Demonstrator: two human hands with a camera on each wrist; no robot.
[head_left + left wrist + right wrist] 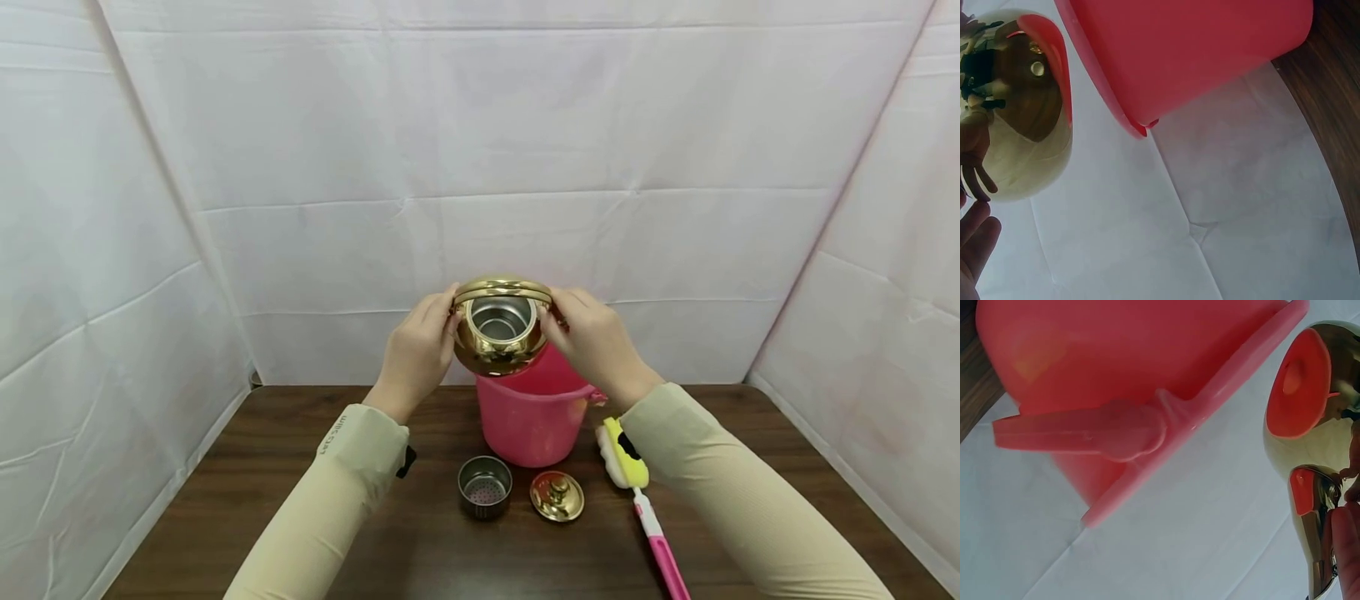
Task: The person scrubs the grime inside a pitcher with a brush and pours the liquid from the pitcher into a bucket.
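Observation:
A shiny gold teapot [498, 360] is held up over the pink bucket [528, 425], lidless, its steel-lined opening facing the head camera. My left hand [418, 354] grips the pot's left side near the base of its arched handle [502, 287]. On the other side, my right hand [596, 346] holds the pot with thumb and fingers by the handle's right end. In the right wrist view the spout [1315, 534] shows beside those fingers. The left wrist view catches the pot's rounded wall [1029, 150] and only some left fingertips [982, 237].
On the brown wooden table [300, 517], a metal strainer cup [485, 490] and a gold lid [557, 497] lie before the bucket. To their right is a sponge brush [626, 458] with a pink handle. White cloth walls [510, 150] enclose the back and sides.

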